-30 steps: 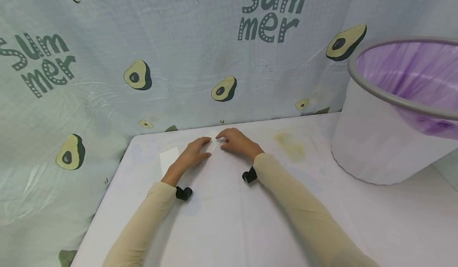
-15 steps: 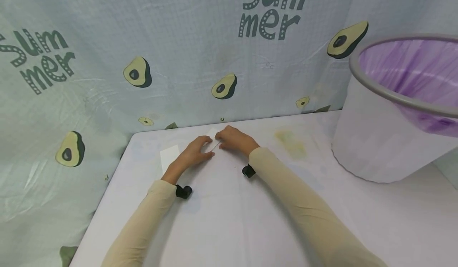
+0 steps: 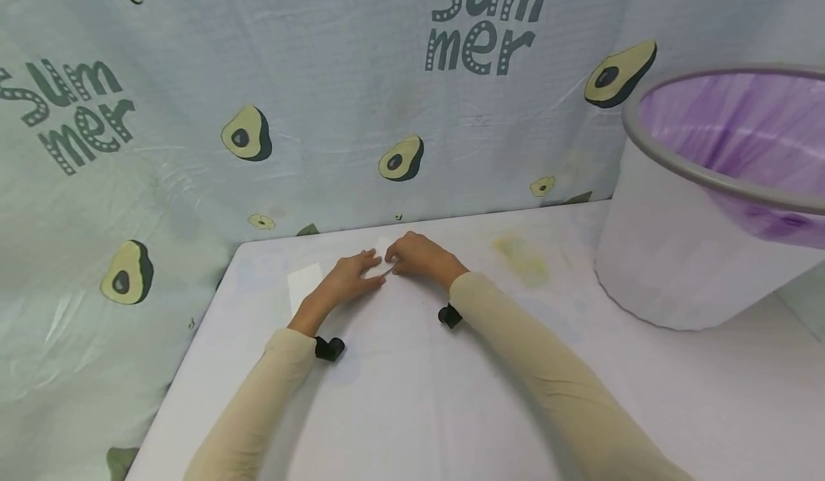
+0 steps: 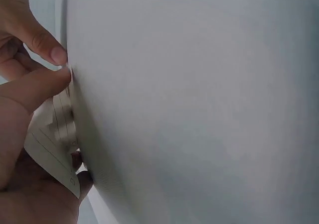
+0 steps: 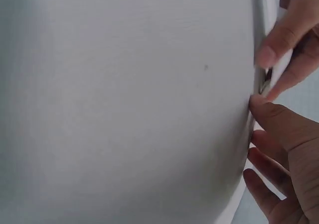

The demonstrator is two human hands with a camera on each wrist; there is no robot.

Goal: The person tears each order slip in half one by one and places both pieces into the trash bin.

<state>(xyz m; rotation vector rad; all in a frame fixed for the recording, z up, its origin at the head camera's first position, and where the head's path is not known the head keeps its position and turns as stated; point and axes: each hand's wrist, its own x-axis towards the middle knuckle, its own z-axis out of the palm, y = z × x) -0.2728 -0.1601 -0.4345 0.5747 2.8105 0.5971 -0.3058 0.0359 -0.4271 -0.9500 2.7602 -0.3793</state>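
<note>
At the far side of the table, my left hand (image 3: 348, 278) and right hand (image 3: 422, 258) work close together over a small white paper (image 3: 384, 247). In the left wrist view the paper (image 4: 50, 157) carries thin printed lines and bends up between my left thumb and curled fingers. My right thumb (image 4: 57, 55) is right beside the left one there. The right wrist view shows my right hand (image 5: 294, 149) low at the right, thumb at the paper's edge, the left hand (image 5: 294, 40) above it. Fingers hide much of the paper.
Another white rectangular paper (image 3: 304, 283) lies flat beside my left wrist. A large white bin (image 3: 670, 252) with a grey rim and purple liner stands at the right. A patterned curtain (image 3: 322, 109) hangs behind the table (image 3: 412, 395), whose cloth has a yellow stain (image 3: 523, 260).
My right thumb and forefinger have come together at the paper, from being spread apart. My left thumb has shifted slightly right, and the paper's near edge now shows raised between the hands.
</note>
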